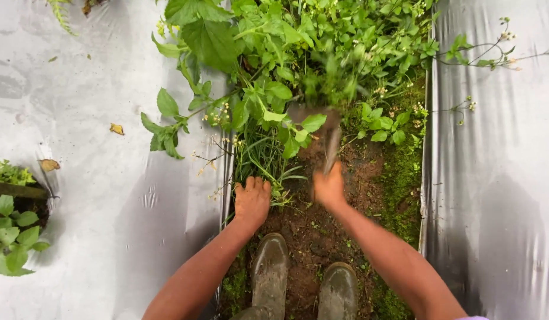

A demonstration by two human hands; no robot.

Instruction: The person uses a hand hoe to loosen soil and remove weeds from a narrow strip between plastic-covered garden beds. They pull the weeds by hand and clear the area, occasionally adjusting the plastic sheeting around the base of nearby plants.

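My left hand (251, 200) is closed around the base of a clump of grassy weeds (264, 155) at the soil. My right hand (329, 188) grips the handle of a small digging tool (329, 137), whose blade is blurred and sits in the earth just ahead of the hand. The two hands are a short way apart over a strip of bare brown soil (313, 231). Below them stand my two muddy rubber boots (271, 269).
Dense leafy weeds (298, 53) fill the furrow ahead. Silver plastic mulch sheets (103, 178) cover the beds on both sides, the right one (493, 178) edged with moss. A planting hole with a small green plant (11, 231) lies at far left.
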